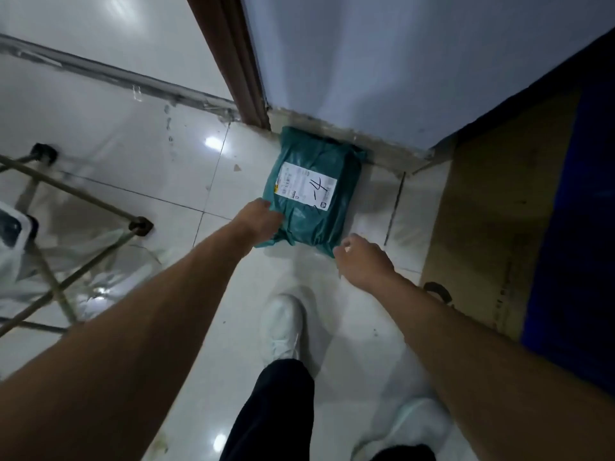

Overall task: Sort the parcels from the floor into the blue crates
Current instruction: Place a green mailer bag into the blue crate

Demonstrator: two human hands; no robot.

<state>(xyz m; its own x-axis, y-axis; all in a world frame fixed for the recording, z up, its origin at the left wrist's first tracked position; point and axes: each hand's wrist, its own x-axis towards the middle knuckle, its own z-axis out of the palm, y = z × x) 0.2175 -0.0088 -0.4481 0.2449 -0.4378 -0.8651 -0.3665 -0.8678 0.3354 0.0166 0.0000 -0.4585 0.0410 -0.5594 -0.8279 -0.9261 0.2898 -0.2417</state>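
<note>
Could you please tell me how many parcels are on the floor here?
1: a green parcel on the floor tiles, against the foot of the wall. Others may lie outside the view.

Floor (349, 327): glossy white tiles with thin dark grout lines, a few scuffs and specks. Two bright lamp glints (213, 142) showed on it.
Wall (382, 61): plain, pale grey-blue, with a worn grey skirting (382, 144) at its base.
Door frame (233, 58): brown, met the floor left of the wall. A grey sill (116, 76) ran left from its foot.
Left side: thin metal frame (76, 194) on dark feet (141, 225), with clear plastic sheet (100, 247) crumpled under and around it.
Right side: brown cardboard (492, 211) stood against the wall, in shadow.
Light was dim and cool overall.
</note>
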